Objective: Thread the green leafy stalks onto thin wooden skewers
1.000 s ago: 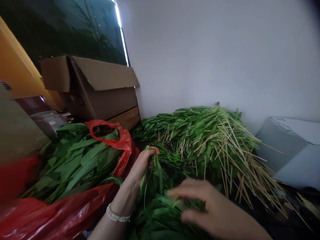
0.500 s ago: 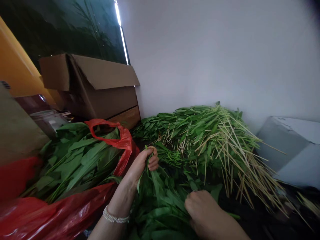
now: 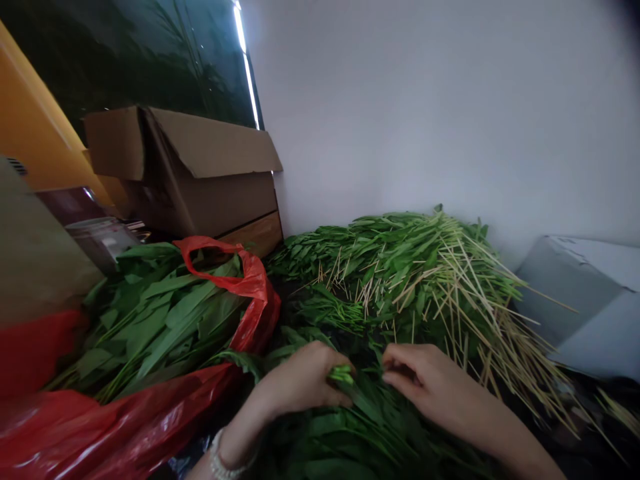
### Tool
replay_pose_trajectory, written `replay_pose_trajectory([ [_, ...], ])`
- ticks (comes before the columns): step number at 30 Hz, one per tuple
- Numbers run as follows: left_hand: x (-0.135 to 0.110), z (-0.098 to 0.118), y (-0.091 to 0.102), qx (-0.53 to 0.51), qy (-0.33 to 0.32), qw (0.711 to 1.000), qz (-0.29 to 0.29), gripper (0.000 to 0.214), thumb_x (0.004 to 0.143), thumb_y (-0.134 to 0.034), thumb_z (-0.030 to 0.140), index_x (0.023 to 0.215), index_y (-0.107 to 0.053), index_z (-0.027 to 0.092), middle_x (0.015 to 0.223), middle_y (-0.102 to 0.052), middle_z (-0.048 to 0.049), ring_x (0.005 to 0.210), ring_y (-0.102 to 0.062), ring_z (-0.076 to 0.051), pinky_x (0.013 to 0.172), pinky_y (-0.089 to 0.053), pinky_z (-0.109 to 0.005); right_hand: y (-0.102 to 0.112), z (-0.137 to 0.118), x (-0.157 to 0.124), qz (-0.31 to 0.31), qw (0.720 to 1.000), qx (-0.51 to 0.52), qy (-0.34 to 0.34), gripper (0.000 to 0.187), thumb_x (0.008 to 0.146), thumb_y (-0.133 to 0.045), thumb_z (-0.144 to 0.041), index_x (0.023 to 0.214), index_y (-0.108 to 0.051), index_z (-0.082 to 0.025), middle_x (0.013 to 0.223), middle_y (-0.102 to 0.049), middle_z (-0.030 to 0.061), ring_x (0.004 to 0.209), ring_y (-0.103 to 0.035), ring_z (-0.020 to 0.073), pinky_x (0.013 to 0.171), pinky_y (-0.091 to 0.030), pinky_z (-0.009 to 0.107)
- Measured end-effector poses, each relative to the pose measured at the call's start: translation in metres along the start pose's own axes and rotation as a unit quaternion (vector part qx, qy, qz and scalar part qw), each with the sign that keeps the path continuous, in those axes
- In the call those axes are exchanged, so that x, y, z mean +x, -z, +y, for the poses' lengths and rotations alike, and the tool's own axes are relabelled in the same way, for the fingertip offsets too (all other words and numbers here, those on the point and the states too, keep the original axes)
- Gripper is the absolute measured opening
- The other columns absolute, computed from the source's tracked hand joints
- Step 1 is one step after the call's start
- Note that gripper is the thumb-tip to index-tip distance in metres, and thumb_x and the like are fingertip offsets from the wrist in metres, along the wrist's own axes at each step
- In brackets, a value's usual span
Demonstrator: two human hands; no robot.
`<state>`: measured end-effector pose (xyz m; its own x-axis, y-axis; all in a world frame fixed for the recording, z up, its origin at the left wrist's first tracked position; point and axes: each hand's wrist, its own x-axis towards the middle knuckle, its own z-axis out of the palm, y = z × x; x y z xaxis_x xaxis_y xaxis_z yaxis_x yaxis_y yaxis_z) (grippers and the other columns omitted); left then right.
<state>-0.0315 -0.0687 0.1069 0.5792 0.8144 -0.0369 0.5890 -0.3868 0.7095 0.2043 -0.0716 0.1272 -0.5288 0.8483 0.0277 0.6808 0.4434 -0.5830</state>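
Left hand (image 3: 305, 381): closed around a bunch of leafy stems (image 3: 360, 407), which is held low in front of the heap of greens (image 3: 420, 267).
Right hand (image 3: 430, 387): fingers curled at the same bunch; whether it is gripped cannot be told.
Red bag (image 3: 250, 287): filled with broad leaves (image 3: 160, 313).
Cardboard box (image 3: 210, 180): flaps raised, contents hidden.

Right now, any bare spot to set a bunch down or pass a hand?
Dark strip between the stem pile and grey box, lower right, few stray stems; the box's flat top. Narrow dark gap between red bag and pile. Crowded: leaves under left hand and right hand, bag stuffed.
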Motion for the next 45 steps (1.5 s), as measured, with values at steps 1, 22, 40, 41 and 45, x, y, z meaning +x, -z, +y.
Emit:
replay_pose_trajectory([
  [1,0.002,-0.001,-0.007,0.056,0.003,0.998,-0.008,0.015,0.068,-0.072,0.017,0.083,-0.073,0.020,0.073,-0.069,0.0008,0.069,-0.060,-0.015,0.063,-0.039,-0.022,0.000,0.001,-0.001,-0.009,1.000,-0.004,0.003,0.010,0.088,-0.056,-0.022,0.080,-0.061,-0.021,0.076,-0.064,-0.0016,0.071,-0.056,0.0140,0.063,-0.036,0.025],
  [22,0.000,-0.001,0.035,-0.064,0.060,0.938,0.335,0.032,0.075,-0.065,0.030,0.103,-0.070,0.016,0.085,-0.071,-0.0028,0.070,-0.061,-0.015,0.068,-0.048,-0.024,0.016,0.016,-0.006,0.126,0.978,0.164,-0.021,0.020,0.096,-0.041,-0.038,0.092,-0.055,-0.023,0.066,-0.061,-0.0031,0.057,-0.057,0.0127,0.056,-0.042,0.025],
  [40,0.008,0.007,0.012,-0.015,-0.056,0.921,0.385,0.014,0.084,-0.064,0.028,0.088,-0.075,0.019,0.076,-0.069,-0.0044,0.070,-0.062,-0.016,0.068,-0.048,-0.024,0.018,0.014,0.000,0.128,0.947,0.289,-0.065,0.033,0.093,-0.041,-0.052,0.098,-0.050,-0.021,0.059,-0.058,-0.0052,0.041,-0.051,0.0095,0.043,-0.036,0.023],
  [41,0.010,0.007,0.010,-0.003,-0.066,0.921,0.383,0.015,0.085,-0.064,0.027,0.091,-0.075,0.019,0.075,-0.067,-0.0042,0.070,-0.061,-0.015,0.067,-0.047,-0.024,0.018,0.014,-0.001,0.123,0.946,0.294,-0.064,0.033,0.093,-0.041,-0.052,0.099,-0.050,-0.021,0.059,-0.058,-0.0055,0.040,-0.051,0.0090,0.043,-0.035,0.022],
  [45,0.016,0.005,0.006,0.047,-0.100,0.911,0.398,0.018,0.082,-0.067,0.023,0.098,-0.075,0.020,0.082,-0.061,-0.0056,0.076,-0.059,-0.016,0.069,-0.047,-0.026,0.017,0.014,-0.003,0.079,0.945,0.310,-0.063,0.034,0.093,-0.040,-0.051,0.098,-0.052,-0.020,0.057,-0.057,-0.0057,0.038,-0.049,0.0081,0.040,-0.033,0.020],
])
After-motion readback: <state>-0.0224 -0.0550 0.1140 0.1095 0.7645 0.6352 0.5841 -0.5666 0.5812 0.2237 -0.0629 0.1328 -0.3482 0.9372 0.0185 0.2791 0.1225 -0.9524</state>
